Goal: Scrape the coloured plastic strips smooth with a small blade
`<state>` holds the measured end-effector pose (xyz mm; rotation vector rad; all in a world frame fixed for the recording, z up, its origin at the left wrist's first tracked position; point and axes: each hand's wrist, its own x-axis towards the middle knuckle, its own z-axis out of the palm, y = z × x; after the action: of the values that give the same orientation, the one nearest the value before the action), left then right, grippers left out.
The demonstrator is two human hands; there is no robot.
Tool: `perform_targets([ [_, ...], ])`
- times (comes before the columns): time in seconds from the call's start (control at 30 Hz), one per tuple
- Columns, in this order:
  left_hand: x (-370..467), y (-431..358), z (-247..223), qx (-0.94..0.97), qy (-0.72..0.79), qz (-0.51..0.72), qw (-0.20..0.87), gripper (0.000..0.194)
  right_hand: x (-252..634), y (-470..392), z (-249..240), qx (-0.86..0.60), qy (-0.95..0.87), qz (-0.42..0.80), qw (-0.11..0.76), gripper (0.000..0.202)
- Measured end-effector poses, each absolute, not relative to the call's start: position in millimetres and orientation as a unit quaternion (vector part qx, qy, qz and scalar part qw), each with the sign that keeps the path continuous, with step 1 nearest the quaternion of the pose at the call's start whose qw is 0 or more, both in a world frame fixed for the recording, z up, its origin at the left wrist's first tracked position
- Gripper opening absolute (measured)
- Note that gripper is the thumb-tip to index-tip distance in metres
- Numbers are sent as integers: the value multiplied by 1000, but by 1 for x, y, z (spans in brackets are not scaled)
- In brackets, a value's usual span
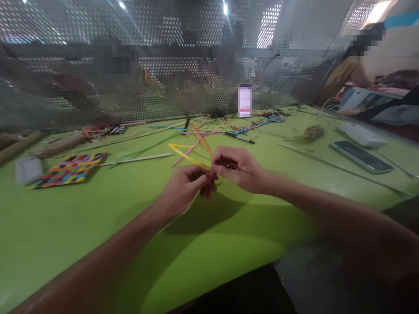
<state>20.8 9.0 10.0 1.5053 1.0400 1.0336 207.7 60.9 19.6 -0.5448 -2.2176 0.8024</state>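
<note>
My left hand (188, 185) is closed, its thumb and fingers pinching a folded yellow strip (185, 154). Touching it from the right, my right hand (240, 169) closes at the same end of the strip. A small dark and red object (231, 165) shows inside the right fingers, too little of it to name. From the hands the strip runs up to a sharp bend at the left. Just beyond lie an orange strip (201, 138) and a pink strip (193, 147), crossing each other, with a green strip (147, 147) farther left.
A colourful woven mat (73, 169) lies on the green table (131, 244) at left. A black pen (240, 138) rests beyond my hands. A lit phone (245, 101) leans against the perforated metal screen (196, 74); another phone (362, 156) lies right. Someone sits at far right.
</note>
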Motion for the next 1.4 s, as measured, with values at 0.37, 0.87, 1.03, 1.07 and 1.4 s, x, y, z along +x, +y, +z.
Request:
perform_targets([
  [0.37,23,3,3,635,397,299,591,13,199,76,14,-247,-863,144,416,16],
  [0.87,23,-5,4,671,255,115,687,10,173,159,74,-512,-820,-182,181,33],
  [1.03,25,-10,7,695,199,28,690,8,207,206,95,-578,-769,-221,163,34],
  [1.07,25,-11,8,701,189,16,688,8,217,212,100,-587,-760,-225,167,33],
  [1.4,19,-9,20,712,73,-99,691,15,361,236,160,-639,-668,-168,343,41],
])
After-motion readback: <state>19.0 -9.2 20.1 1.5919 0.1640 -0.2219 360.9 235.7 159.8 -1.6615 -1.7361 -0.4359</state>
